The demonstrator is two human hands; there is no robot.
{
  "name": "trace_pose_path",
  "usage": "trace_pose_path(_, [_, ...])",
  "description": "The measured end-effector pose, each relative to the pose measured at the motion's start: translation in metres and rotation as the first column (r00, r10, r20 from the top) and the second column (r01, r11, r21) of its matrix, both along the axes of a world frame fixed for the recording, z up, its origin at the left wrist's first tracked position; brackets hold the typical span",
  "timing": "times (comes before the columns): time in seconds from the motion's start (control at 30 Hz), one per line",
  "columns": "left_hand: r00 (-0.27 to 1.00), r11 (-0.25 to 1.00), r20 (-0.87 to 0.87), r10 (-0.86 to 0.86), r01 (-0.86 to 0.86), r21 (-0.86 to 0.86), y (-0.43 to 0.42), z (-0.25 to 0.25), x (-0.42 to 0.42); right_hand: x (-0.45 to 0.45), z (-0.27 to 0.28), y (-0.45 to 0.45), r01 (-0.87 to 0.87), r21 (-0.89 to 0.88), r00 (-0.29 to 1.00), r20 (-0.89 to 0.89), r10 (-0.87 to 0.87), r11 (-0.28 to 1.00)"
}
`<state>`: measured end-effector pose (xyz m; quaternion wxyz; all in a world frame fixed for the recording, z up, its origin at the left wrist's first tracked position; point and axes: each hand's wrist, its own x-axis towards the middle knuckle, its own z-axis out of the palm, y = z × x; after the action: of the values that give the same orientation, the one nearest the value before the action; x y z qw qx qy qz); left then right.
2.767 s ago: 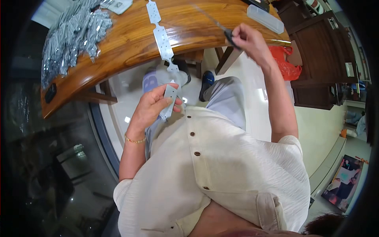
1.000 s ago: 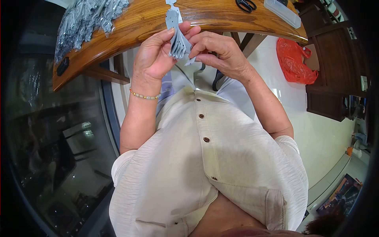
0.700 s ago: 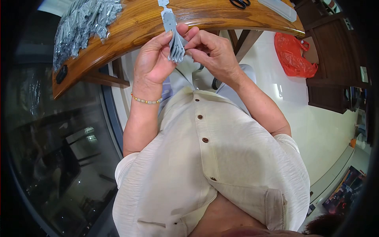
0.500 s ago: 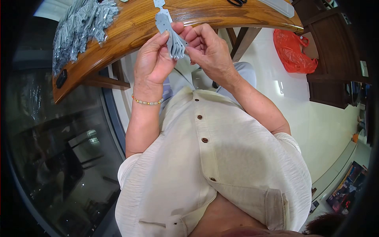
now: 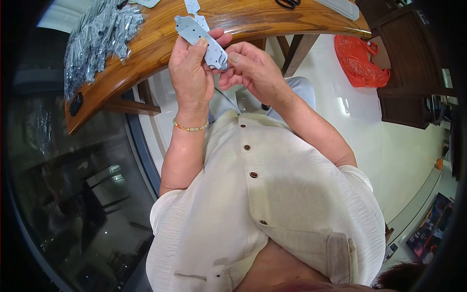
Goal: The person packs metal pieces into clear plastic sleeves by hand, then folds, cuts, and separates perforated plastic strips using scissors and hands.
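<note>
A stack of pale grey, dotted strip pieces (image 5: 200,40) lies slantwise in my left hand (image 5: 190,68), the thumb pressing on its face and the fingers behind it. My right hand (image 5: 255,70) has its thumb and fingertips closed at the stack's lower right end. Behind the stack, a further pale strip (image 5: 192,6) with notched edges runs over the wooden table (image 5: 155,44) toward the top of the view. Where that strip meets the stack is hidden.
Many clear-wrapped grey pieces (image 5: 104,36) are heaped at the table's left, with a small black object (image 5: 76,104) by the edge. Black scissors (image 5: 288,4) and a clear plastic box (image 5: 340,7) are at the top right. A red bag (image 5: 357,61) lies beyond the table.
The scissors left my right hand for the table. Both hands came together at the pieces, which were fanned and are now aligned as a flatter stack, tilted with its top to the left.
</note>
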<state>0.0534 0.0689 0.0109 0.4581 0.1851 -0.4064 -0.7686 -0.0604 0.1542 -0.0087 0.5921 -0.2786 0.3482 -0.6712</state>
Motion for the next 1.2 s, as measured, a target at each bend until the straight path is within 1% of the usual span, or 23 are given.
trace_pose_path(0.07, [0.993, 0.996, 0.106, 0.047, -0.038, -0.078, 0.005, 0.002, 0.000, 0.000, -0.002, -0.001, -0.038, 0.062, 0.995, -0.084, 0.043, 0.997])
trace_pose_path(0.1, [0.987, 0.992, 0.151, 0.056, -0.038, -0.122, 0.008, 0.004, -0.003, -0.001, -0.005, -0.003, -0.064, 0.094, 0.993, -0.088, 0.072, 0.994])
trace_pose_path(0.13, [0.972, 0.974, 0.199, 0.126, -0.083, -0.213, 0.010, 0.001, -0.004, -0.002, -0.005, -0.003, -0.069, 0.095, 0.993, -0.091, 0.077, 0.993])
trace_pose_path(0.17, [0.960, 0.948, 0.220, 0.175, -0.104, -0.299, 0.011, -0.005, -0.004, -0.001, -0.002, -0.002, -0.052, 0.083, 0.985, -0.159, 0.065, 0.995])
trace_pose_path(0.2, [0.938, 0.948, 0.278, 0.206, -0.122, -0.294, 0.013, -0.007, -0.006, -0.001, -0.012, -0.001, 0.017, 0.004, 0.980, -0.199, -0.015, 1.000])
trace_pose_path(0.23, [0.953, 0.957, 0.241, 0.182, -0.116, -0.266, 0.025, 0.005, -0.013, -0.005, -0.013, -0.008, -0.046, 0.163, 0.891, -0.439, 0.114, 0.986])
trace_pose_path(0.27, [0.944, 0.958, 0.270, 0.188, -0.116, -0.260, 0.025, 0.001, -0.015, -0.001, -0.002, 0.001, 0.048, 0.114, 0.867, -0.498, 0.015, 0.992])
trace_pose_path(0.3, [0.949, 0.970, 0.282, 0.143, -0.077, -0.232, 0.019, -0.009, -0.011, 0.000, -0.016, 0.003, 0.042, 0.076, 0.919, -0.394, -0.009, 0.996])
trace_pose_path(0.33, [0.933, 0.957, 0.324, 0.153, -0.059, -0.282, 0.025, -0.001, -0.015, -0.004, -0.015, 0.007, -0.039, 0.060, 0.921, -0.385, 0.059, 0.997])
trace_pose_path(0.37, [0.949, 0.955, 0.295, 0.110, -0.019, -0.295, 0.023, -0.005, -0.016, -0.004, -0.017, 0.004, -0.052, 0.061, 0.955, -0.288, 0.067, 0.997])
trace_pose_path(0.43, [0.960, 0.956, 0.275, 0.056, 0.027, -0.292, 0.016, -0.008, -0.013, 0.000, -0.023, 0.004, -0.018, -0.030, 0.991, -0.136, 0.014, 0.999])
trace_pose_path(0.47, [0.961, 0.960, 0.275, 0.033, 0.046, -0.275, 0.016, -0.007, -0.015, -0.002, -0.025, 0.004, -0.016, -0.062, 0.986, -0.167, 0.006, 0.998])
trace_pose_path(0.5, [0.951, 0.967, 0.308, 0.025, 0.055, -0.248, 0.012, -0.006, -0.015, -0.001, -0.025, 0.002, -0.017, -0.056, 0.988, -0.153, 0.009, 0.998])
trace_pose_path(0.63, [0.947, 0.963, 0.319, -0.019, 0.104, -0.249, 0.021, -0.002, -0.018, -0.007, -0.022, 0.013, -0.035, -0.043, 0.991, -0.132, 0.029, 0.998])
trace_pose_path(0.73, [0.956, 0.968, 0.286, -0.070, 0.134, -0.212, 0.024, 0.001, -0.020, -0.010, -0.021, 0.017, -0.026, -0.050, 0.995, -0.102, 0.021, 0.998])
trace_pose_path(0.83, [0.954, 0.973, 0.292, -0.068, 0.128, -0.191, 0.027, 0.005, -0.019, -0.009, -0.027, 0.014, -0.029, -0.072, 0.998, -0.063, 0.024, 0.997])
trace_pose_path(0.93, [0.942, 0.976, 0.334, -0.031, 0.100, -0.192, 0.026, 0.001, -0.016, -0.008, -0.027, 0.011, -0.043, -0.035, 0.995, -0.097, 0.040, 0.998])
trace_pose_path(1.03, [0.940, 0.987, 0.340, -0.005, 0.059, -0.150, 0.026, -0.005, -0.015, -0.006, -0.029, 0.010, -0.047, -0.007, 0.998, -0.051, 0.046, 0.999])
trace_pose_path(1.13, [0.947, 0.988, 0.317, -0.053, 0.095, -0.118, 0.020, -0.010, -0.012, -0.003, -0.031, 0.009, -0.059, -0.010, 0.998, -0.012, 0.059, 0.998])
trace_pose_path(1.2, [0.945, 0.984, 0.314, -0.098, 0.140, -0.115, 0.013, -0.011, -0.011, -0.005, -0.028, 0.010, -0.132, 0.001, 0.991, 0.027, 0.132, 0.991])
